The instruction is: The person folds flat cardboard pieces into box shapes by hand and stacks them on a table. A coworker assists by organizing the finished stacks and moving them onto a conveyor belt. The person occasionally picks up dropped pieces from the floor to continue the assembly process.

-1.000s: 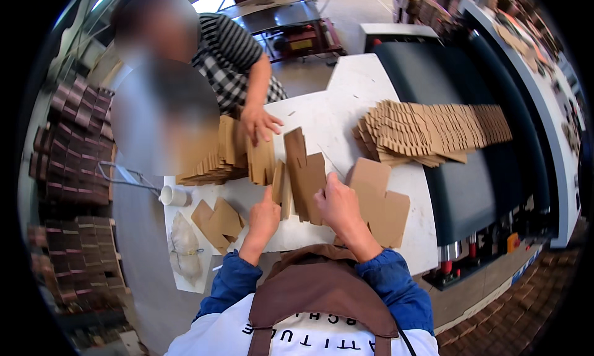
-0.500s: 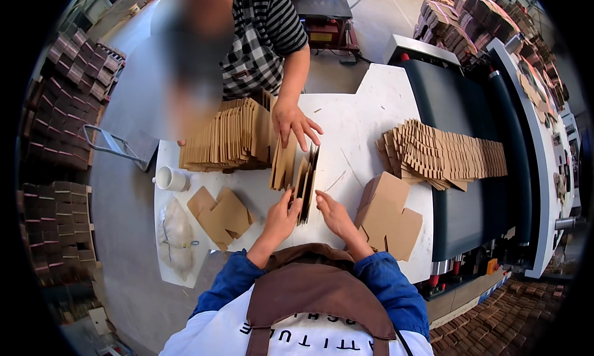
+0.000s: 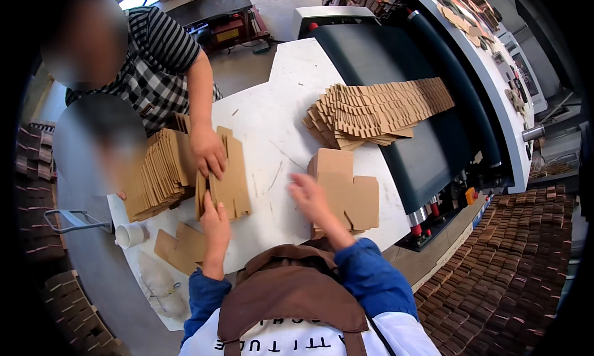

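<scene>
My left hand (image 3: 216,225) grips the near end of a small bunch of flattened brown cardboard boxes (image 3: 234,170) on the white table. A co-worker's hand (image 3: 209,152) rests on the far part of the same bunch. Slightly smeared by motion, my right hand (image 3: 307,196) is raised with its fingers apart and nothing in them. Beside it lies a stack of flattened cardboard boxes (image 3: 352,198) with cut flaps. To the left of the bunch stands a long row of upright flattened boxes (image 3: 162,170).
Overlapping cardboard boxes (image 3: 383,111) spread from the table (image 3: 266,115) onto a dark conveyor belt (image 3: 427,152). At the table's left are a white mug (image 3: 131,235), loose cardboard pieces (image 3: 182,248) and a clear plastic bag (image 3: 161,285). The co-worker (image 3: 154,77) stands across the table.
The view has swung to the right. My right hand has moved away from the bunch toward the stack on the right. The bunch now leans over, showing a broad cardboard face.
</scene>
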The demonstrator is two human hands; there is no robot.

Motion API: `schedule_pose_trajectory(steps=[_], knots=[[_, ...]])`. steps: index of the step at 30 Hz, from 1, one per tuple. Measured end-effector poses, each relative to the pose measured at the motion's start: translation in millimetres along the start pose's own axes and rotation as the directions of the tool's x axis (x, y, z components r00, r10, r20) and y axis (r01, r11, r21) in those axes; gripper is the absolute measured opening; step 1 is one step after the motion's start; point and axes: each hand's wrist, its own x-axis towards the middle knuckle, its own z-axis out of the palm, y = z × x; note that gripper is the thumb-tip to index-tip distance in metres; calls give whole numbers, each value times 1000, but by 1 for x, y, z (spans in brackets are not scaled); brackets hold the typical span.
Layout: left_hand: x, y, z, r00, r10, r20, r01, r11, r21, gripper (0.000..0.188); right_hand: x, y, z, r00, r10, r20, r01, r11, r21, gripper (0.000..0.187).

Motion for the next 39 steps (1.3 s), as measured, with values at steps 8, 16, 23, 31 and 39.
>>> schedule_pose_trajectory(steps=[8,16,23,31,39], knots=[[-21,44,-19,989,13,-144,22,972,234,43,-60,188,-199,804,341,-488,-542,758,-363,46],[-76,154,133,800,454,393,-444,888,-123,38,-75,275,-175,702,712,-9,-695,688,211,50],[-102,134,209,828,312,466,-395,914,89,52,-72,261,-171,711,685,161,-697,655,290,59],[-91,135,164,866,146,478,-188,981,41,69,-75,181,-165,852,491,181,-491,630,602,34],[-29,45,95,690,-10,724,237,948,-213,86,-44,56,-97,953,201,226,-253,939,232,27]])
